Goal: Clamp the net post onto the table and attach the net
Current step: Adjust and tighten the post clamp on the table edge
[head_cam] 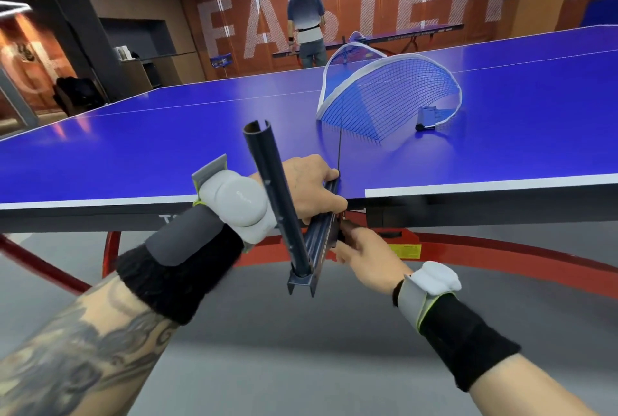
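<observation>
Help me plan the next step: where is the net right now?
In the head view the net lies arched and loose on the blue table, right of centre, beyond the net post that the left hand holds at the near edge.

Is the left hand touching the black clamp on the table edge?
Touching. The head view shows the left hand curled over the clamp where it sits on the table edge.
</observation>
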`<state>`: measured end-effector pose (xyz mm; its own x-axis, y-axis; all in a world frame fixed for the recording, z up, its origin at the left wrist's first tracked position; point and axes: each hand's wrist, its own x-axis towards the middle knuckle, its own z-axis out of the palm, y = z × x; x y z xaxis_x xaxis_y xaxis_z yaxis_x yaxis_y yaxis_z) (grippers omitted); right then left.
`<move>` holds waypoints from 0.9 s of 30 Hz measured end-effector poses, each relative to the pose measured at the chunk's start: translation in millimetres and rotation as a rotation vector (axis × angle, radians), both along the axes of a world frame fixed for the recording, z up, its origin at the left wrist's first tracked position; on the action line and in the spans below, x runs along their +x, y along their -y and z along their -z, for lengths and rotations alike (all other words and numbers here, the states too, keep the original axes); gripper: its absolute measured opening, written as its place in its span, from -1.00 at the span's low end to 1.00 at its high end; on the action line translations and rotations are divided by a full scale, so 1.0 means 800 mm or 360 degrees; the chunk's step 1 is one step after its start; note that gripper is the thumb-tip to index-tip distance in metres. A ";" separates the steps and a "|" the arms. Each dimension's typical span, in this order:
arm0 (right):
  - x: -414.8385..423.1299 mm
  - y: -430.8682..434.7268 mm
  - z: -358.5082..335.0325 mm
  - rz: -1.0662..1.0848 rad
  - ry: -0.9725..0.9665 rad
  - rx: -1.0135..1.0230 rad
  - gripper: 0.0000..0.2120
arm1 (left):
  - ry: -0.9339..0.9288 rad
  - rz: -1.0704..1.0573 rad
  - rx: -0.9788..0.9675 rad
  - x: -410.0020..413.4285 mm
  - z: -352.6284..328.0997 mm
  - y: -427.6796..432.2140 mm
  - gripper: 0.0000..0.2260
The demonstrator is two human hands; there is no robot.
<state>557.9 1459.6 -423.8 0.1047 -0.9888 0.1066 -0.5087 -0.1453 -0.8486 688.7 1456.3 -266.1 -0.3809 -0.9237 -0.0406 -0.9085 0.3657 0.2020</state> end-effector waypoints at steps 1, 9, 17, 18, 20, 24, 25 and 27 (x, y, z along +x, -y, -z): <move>0.002 -0.001 0.000 0.0018 -0.0014 0.0026 -0.84 | -0.0001 -0.0002 0.0003 -0.001 0.000 0.000 -0.40; 0.020 0.006 0.012 0.0259 0.0123 -0.0036 -0.75 | 0.0008 -0.0005 0.0014 -0.001 -0.002 -0.005 -0.41; 0.015 -0.003 0.011 0.0200 0.0322 0.0077 -0.77 | 0.0024 0.0001 -0.0023 -0.004 -0.003 -0.006 -0.45; 0.021 -0.006 0.007 0.0328 0.0186 -0.0041 -0.75 | 0.0014 0.0009 -0.0020 -0.003 -0.003 -0.006 -0.44; 0.022 -0.006 0.006 0.0416 0.0186 -0.0158 -0.72 | -0.0024 0.0013 0.0007 -0.002 -0.002 -0.005 -0.48; -0.002 0.003 0.017 0.0139 0.0425 0.0126 -0.54 | -0.0019 -0.0016 -0.0016 -0.003 -0.003 -0.006 -0.52; -0.008 0.007 0.019 0.0015 0.0532 0.0151 -0.55 | -0.0009 -0.0015 -0.0023 -0.004 -0.003 -0.005 -0.49; -0.015 0.008 0.019 -0.0204 0.0773 0.0187 -0.67 | -0.0010 -0.0006 -0.0025 -0.004 -0.002 -0.003 -0.48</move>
